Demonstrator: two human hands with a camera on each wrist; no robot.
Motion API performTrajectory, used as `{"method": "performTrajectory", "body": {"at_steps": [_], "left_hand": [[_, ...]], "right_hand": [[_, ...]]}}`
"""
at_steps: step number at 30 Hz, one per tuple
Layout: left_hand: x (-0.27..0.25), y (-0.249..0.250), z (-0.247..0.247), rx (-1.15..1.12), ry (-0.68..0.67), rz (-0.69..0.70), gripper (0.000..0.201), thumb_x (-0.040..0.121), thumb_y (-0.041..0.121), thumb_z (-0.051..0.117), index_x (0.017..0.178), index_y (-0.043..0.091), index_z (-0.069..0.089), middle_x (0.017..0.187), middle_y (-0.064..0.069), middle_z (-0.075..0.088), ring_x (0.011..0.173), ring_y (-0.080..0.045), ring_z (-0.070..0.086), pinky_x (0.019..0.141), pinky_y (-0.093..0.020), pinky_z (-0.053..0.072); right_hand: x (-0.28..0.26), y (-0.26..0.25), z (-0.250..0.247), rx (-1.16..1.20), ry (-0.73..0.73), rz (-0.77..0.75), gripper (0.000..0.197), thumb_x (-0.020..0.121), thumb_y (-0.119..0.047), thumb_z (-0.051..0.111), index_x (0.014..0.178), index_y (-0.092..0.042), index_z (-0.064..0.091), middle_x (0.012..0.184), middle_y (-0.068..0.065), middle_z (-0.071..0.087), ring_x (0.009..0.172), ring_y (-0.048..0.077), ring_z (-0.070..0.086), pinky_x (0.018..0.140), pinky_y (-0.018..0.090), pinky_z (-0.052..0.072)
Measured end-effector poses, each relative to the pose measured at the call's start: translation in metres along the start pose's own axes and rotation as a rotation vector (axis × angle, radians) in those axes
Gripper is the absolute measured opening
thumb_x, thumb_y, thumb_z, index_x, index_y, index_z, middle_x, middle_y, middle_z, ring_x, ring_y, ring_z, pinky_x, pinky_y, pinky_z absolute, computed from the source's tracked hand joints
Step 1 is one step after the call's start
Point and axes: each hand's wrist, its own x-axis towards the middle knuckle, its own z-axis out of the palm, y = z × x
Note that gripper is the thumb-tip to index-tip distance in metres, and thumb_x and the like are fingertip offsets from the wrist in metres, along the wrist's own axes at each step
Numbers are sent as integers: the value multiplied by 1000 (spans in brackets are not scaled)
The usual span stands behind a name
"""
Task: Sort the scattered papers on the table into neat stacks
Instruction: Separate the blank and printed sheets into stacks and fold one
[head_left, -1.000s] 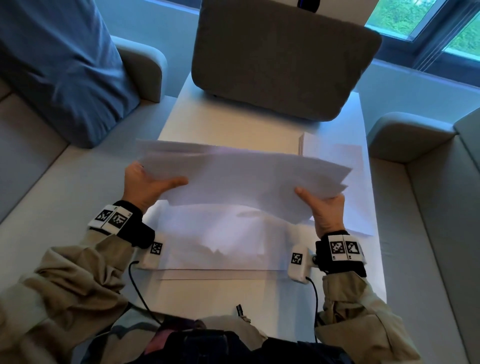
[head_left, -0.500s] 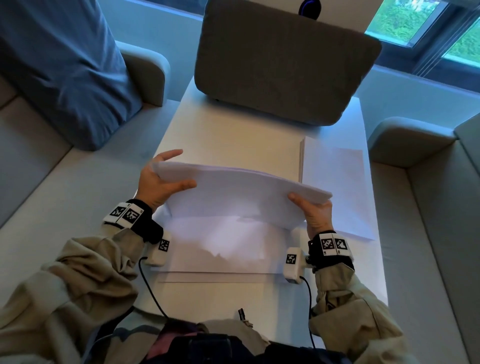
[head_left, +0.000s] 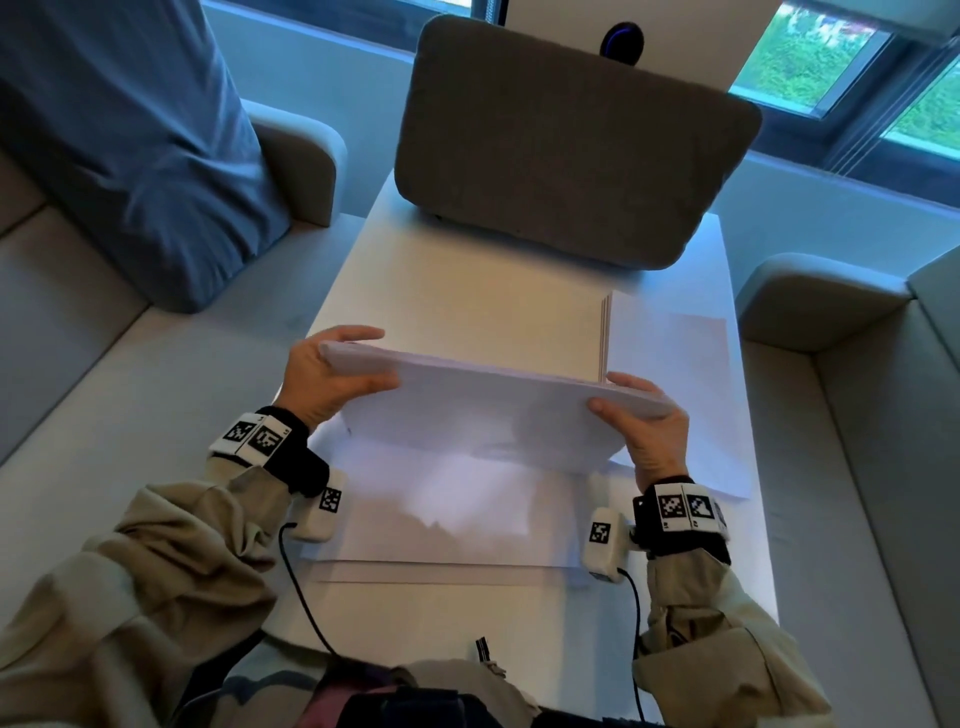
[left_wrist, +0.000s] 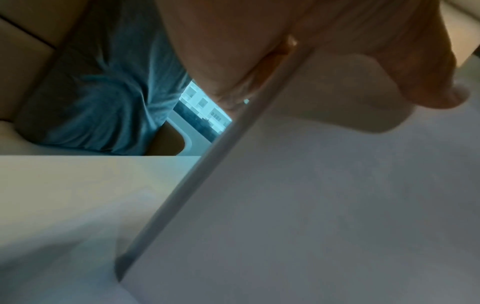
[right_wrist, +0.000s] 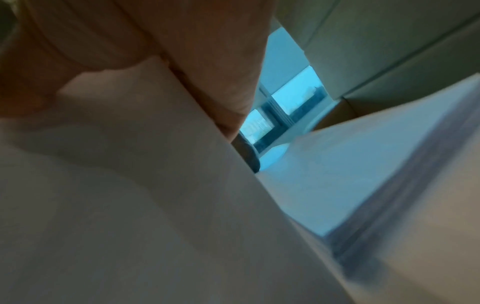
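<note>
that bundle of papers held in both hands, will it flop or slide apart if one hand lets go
Probably floppy: the bundle is thin, loose sheets, gripped at both ends by the left hand and right hand, and its middle seems to sag a little. Sheets could fan or slip, since nothing visible binds them. It looks light, as thumbs and fingers alone hold it.

held sheaf (head_left: 483, 410) left of table's (head_left: 467, 322) stack (head_left: 670, 364).

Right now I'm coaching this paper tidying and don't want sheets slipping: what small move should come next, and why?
Probably tap the held bundle down on its lower long edge to square it. Left hand and right hand each have a grip on one end, the bundle stands tilted over loose sheets on the table, and its top edge already looks nearly flush. The stack at right could take it afterwards.
</note>
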Motion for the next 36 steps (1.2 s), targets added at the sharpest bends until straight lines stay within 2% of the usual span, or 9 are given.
{"method": "performTrajectory", "body": {"at_steps": [4,7,10,12,14,19,22,27,36], "left_hand": [[-3,-2,11,87,29,-33,30,40,29,94,61,31,73,65,16,70,62,1,62,64,-19,53],[-3,15,23,156,44,32,27,45,17,90,51,24,66,53,20,64,52,7,55,56,-13,48],[-6,39,39,184,-61,191,36,50,2,90,47,29,65,51,25,61,50,11,51,53,-7,43],[-8,55,45,193,-104,258,37,50,6,90,48,33,65,52,26,60,51,10,50,53,-8,43],[-6,65,43,225,-156,265,27,52,14,91,59,28,68,55,21,63,54,7,50,54,-12,44],[5,58,9,301,-242,147,37,54,22,91,43,18,56,47,14,34,48,0,28,44,-15,24],[11,56,-4,240,-110,111,43,52,16,91,49,-2,52,44,15,34,44,2,28,44,-14,26],[8,61,13,-190,-4,61,47,34,44,93,72,21,75,72,14,72,68,0,65,67,-18,53],[0,103,58,-143,158,208,39,48,29,91,79,26,68,79,17,72,77,-4,68,68,-21,55]], "right_hand": [[-4,-18,3,-364,60,-286,57,61,-28,88,112,-19,64,106,-4,69,97,10,63,90,35,52],[-13,-41,14,-842,27,-648,68,64,-57,77,123,-28,58,128,-8,58,117,8,52,109,49,30],[-27,-60,47,-1048,-203,-711,57,71,-52,73,121,-27,60,123,-7,62,114,14,56,105,55,31],[-37,-66,64,-1010,-256,-768,28,79,-31,71,106,-24,65,99,-6,69,89,20,65,77,38,47],[-39,-70,66,-933,-200,-792,12,82,-23,69,93,-23,68,79,-6,69,67,21,63,61,24,36],[-30,-82,40,-646,-168,-585,7,85,-34,65,88,-33,71,71,-16,64,64,11,57,61,26,42],[-27,-89,28,-368,-185,-509,17,83,-21,73,85,-38,70,73,-22,68,66,1,58,63,25,48],[-28,-69,34,-23,-128,-328,17,78,-13,74,82,-30,77,78,-7,72,71,14,62,66,34,56],[-27,-70,43,172,-60,-350,31,80,2,68,77,-28,74,79,-13,73,74,4,66,69,20,53]]}}
